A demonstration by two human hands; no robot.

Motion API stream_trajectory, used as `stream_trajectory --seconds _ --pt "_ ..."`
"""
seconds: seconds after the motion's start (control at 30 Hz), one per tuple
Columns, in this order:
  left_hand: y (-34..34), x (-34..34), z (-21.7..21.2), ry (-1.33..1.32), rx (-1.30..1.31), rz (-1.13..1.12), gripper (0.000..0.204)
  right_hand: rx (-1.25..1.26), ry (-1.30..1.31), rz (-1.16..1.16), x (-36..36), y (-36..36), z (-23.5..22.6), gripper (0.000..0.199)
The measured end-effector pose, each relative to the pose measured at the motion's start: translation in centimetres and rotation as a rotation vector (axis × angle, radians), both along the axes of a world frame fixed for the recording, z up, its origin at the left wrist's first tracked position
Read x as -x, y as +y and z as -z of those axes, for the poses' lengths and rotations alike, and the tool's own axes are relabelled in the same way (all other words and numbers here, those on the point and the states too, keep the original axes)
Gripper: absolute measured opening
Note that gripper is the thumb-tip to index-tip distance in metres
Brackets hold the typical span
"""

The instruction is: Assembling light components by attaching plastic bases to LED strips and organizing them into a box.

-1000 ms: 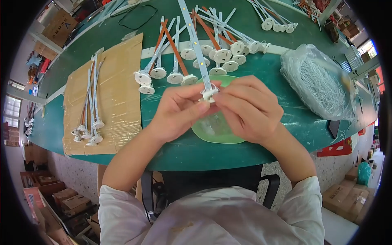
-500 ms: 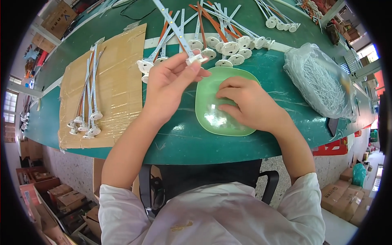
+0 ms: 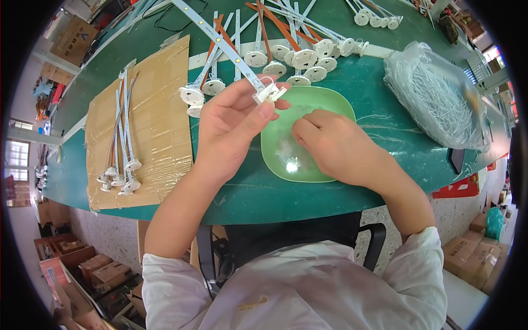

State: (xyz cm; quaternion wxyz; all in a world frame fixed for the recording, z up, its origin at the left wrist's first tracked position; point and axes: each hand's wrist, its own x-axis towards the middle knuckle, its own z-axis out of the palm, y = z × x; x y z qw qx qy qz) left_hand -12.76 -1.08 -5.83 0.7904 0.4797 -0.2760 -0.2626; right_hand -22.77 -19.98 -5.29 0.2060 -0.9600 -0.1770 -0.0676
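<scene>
My left hand (image 3: 224,129) is closed on an LED strip (image 3: 219,39) by its white plastic end piece (image 3: 268,92), held between thumb and fingers. The strip slants up and away to the far left, with small yellow LEDs along it. To its right, my right hand (image 3: 338,144) reaches into a light green tray (image 3: 342,103). Its fingertips are pinched together low in the tray; whatever they hold, if anything, is hidden. Small clear pieces (image 3: 287,154) lie on the tray's bottom, too shiny to make out singly.
Several LED strips with round white end pieces (image 3: 303,59) lie behind the tray, others at the far right (image 3: 375,22). More strips (image 3: 124,132) rest on taped cardboard (image 3: 162,104) at left. A clear plastic bag of thin white wires (image 3: 434,107) sits at right, beside a dark flat object (image 3: 456,159).
My right fingers have gone from spread apart to pinched together in the tray. The strip in my left hand has tilted further to the left. The whole view has shifted slightly.
</scene>
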Motion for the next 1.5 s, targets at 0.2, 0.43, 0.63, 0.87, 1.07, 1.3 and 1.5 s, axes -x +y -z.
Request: stream_trajectory --seconds 0.2,0.43,0.63,0.87,1.07,1.3,1.5 --pt "-0.5 0.5 0.4 -0.003 0.061 0.026 0.04 -0.316 -0.036 0.007 -0.3 0.1 -0.2 0.028" --pt "-0.6 1.1 0.5 0.113 0.39 0.238 0.043 -0.851 -0.049 0.189 -0.2 2.1 -0.4 0.039" --pt "-0.7 2.1 -0.3 0.084 0.325 0.13 0.051 -0.792 -0.25 0.217 0.0 3.0 0.1 0.038" --pt "0.2 1.5 -0.7 0.188 0.445 0.184 0.058 -0.748 -0.393 0.115 -0.1 3.4 0.1 0.017" --pt "0.3 1.2 -1.0 0.229 0.537 0.305 0.06 -0.534 -0.653 -0.021 -0.6 2.6 0.2 0.017" --pt "0.2 1.6 -1.2 0.307 0.63 0.369 0.063 -0.485 -0.765 -0.057 -0.7 2.9 0.7 0.017" --pt "0.1 2.6 -1.0 0.152 0.428 0.222 0.06 -0.552 -0.814 -0.066 -0.1 2.4 -0.5 0.015"
